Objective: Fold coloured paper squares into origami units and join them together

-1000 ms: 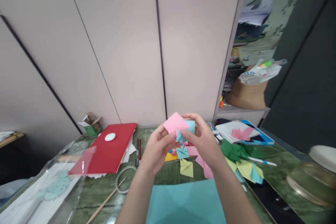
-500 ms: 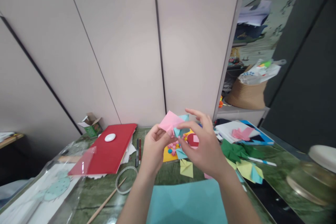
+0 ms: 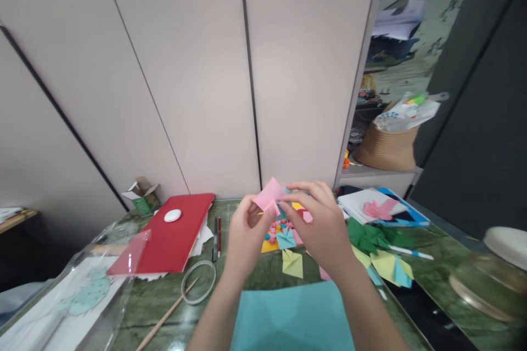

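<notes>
In front of me, my left hand [image 3: 247, 230] pinches a small pink folded paper [image 3: 269, 193] between thumb and fingers. My right hand [image 3: 319, 219] has its thumb and index finger together at the paper's right edge, the other fingers bent above. A bit of light blue shows behind these fingertips; I cannot tell whether it is held. Beneath the hands lie a light blue folded paper [image 3: 285, 239], a pale yellow folded paper [image 3: 292, 264] and small pink and coloured pieces [image 3: 276, 228] on something yellow. A large blue sheet [image 3: 292, 318] lies between my forearms.
At left are a red folder [image 3: 177, 233] with a white oval object [image 3: 172, 215], a roll of tape [image 3: 187, 290], a wooden stick [image 3: 162, 322] and pens [image 3: 217, 238]. To the right lie green paper [image 3: 366, 235], yellow paper [image 3: 387, 266] and a lidded glass jar [image 3: 486, 285].
The pink paper has moved slightly right and down. My right hand has lowered its raised fingers and brought its fingertips to the pink paper's edge. Less light blue paper shows beside them.
</notes>
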Motion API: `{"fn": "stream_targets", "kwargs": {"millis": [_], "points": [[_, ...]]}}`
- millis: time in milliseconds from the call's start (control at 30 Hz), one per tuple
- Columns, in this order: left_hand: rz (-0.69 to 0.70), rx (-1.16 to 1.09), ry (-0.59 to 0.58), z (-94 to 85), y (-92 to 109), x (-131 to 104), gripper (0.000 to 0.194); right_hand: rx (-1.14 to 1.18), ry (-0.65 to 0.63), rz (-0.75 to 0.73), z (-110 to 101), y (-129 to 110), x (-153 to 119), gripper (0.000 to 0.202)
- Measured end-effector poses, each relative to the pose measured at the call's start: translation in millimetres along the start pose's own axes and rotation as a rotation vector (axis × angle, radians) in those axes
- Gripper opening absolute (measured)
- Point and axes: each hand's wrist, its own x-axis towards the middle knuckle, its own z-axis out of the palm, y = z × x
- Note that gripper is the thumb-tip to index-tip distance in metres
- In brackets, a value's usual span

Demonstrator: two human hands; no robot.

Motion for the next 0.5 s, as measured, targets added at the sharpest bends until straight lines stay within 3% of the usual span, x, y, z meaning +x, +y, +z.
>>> {"fn": "stream_targets", "kwargs": {"millis": [267, 500], "points": [[-0.044, 0.004, 0.021, -0.9, -0.9, 1.1, 0.021, 0.002, -0.022, 0.013, 1.5, 0.7, -0.2, 0.010], [-0.096, -0.246, -0.061, 0.1, 3.0, 0.2, 0.024, 0.032, 0.001, -0.015, 2.3, 1.3, -0.1, 0.012]]}}
